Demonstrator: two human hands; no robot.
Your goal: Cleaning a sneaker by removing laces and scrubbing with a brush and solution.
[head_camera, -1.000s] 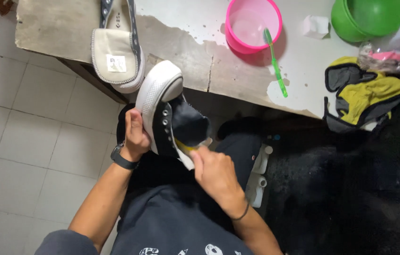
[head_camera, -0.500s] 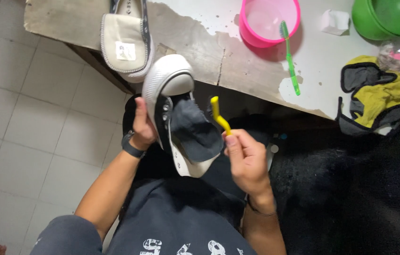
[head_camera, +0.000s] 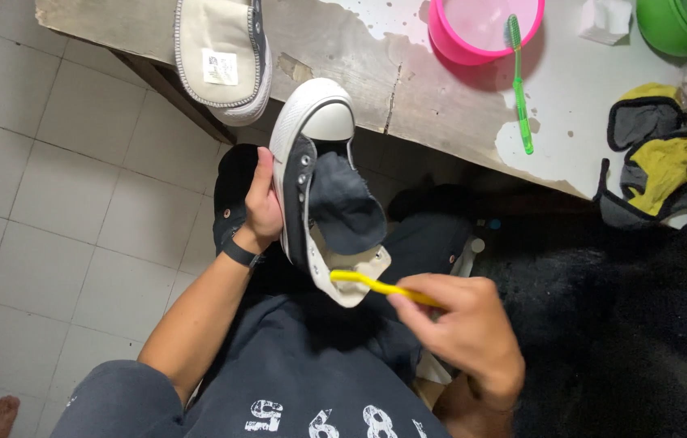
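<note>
Left hand (head_camera: pixel 262 199): my fingers are clamped on the side of the shoe, thumb along the eyelet row, a dark band on the wrist.
Right hand (head_camera: pixel 465 324): my fingers are pinched together on the rear end of a yellow toothbrush (head_camera: pixel 380 285); the hand sits low, over my lap.
Yellow toothbrush: lies nearly level, its head end touching the pale lining at the shoe's heel opening. I cannot make out the bristles.
Shoe (head_camera: pixel 315 174): a dark canvas sneaker with white toe cap and white sole edge, held above my lap, toe pointing up toward the table edge, opening turned to me.
Tongue (head_camera: pixel 347 211): dark, pulled out and flopped over the opening.
Lap: dark shirt with white print, dark trousers beneath the shoe.
Table (head_camera: pixel 408 81): worn, its white coating peeled in patches, just beyond the toe of the shoe.
Second shoe (head_camera: pixel 221 57): lies on the table's left end, its pale inside facing up, hanging partly over the edge.
Pink bowl (head_camera: pixel 481 28): stands on the table, well to the right of the second shoe.
Green toothbrush (head_camera: pixel 519 81): its head leans on the bowl's rim, handle resting on the table.
Green tub (head_camera: pixel 684 24): at the far right corner.
Yellow and grey cloth (head_camera: pixel 668 162): heaped at the table's right edge.
Floor (head_camera: pixel 59 203): pale tiles to my left.
</note>
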